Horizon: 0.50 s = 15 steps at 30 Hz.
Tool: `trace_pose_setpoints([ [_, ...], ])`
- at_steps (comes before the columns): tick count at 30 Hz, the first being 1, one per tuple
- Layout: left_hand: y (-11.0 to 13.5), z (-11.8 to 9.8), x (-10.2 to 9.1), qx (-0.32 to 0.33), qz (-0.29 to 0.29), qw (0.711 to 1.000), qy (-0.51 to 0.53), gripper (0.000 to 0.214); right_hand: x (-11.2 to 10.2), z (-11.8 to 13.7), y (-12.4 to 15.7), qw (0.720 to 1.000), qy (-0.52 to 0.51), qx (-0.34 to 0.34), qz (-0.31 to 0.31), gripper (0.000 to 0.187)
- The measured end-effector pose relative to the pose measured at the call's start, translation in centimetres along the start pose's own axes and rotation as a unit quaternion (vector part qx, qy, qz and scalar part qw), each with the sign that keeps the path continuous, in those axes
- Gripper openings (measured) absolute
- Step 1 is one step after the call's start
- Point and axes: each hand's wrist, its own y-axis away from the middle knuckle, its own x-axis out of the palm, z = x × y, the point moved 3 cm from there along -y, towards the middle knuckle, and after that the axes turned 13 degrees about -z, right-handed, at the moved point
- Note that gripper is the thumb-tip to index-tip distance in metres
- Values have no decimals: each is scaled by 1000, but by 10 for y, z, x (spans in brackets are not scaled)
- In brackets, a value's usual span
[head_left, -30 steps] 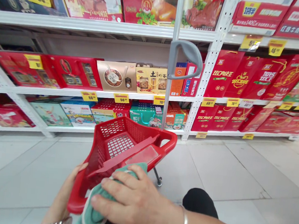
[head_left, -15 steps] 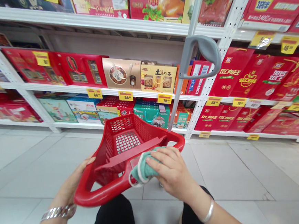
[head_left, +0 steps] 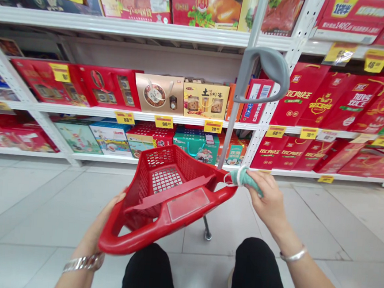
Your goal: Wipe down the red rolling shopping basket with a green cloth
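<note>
A red plastic shopping basket cart [head_left: 187, 205] stands tilted in front of me, its broad handle toward my knees. My left hand [head_left: 112, 208] grips the basket's left side near the rim, with most of its fingers hidden behind the wall. At the far right corner of the handle, my right hand [head_left: 266, 196] holds a green cloth [head_left: 247, 182] with a white edge, bunched up and touching the corner. A grey pole with a looped grip [head_left: 264, 74] rises behind that corner. Below the handle a metal leg with a small wheel [head_left: 207, 235] shows.
White shelves [head_left: 137, 31] run across the front, stocked with red gift bags [head_left: 297, 94] and boxed goods [head_left: 197, 144] with yellow price tags. Pale tiles [head_left: 58, 195] cover the floor. My knees [head_left: 150, 274] are below the cart.
My right hand has moved the cloth from the middle of the handle, right and away from me, to its right corner. The handle's flat panel is now uncovered. My left hand stays on the basket.
</note>
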Motion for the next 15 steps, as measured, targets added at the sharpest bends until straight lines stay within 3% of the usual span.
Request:
trace_pose_setpoints([
  [3,9,7,-12,-33,-95,994,38,18,7,48,-8,998,-59,-25,15,39],
  [5,24,10,-20,-41,-126,988,82,20,17,88,-10,991,-109,-67,36,38],
  [7,41,12,-25,-40,-118,986,107,30,28,129,-10,980,-146,-120,57,35],
  [10,61,15,-30,-51,-111,988,98,63,47,176,-5,964,-166,-183,97,30],
  [12,65,16,-32,-37,-95,991,85,79,59,194,-1,957,-154,-205,136,28],
  [15,58,15,-35,7,-67,996,56,77,70,201,4,950,-129,-218,185,26],
])
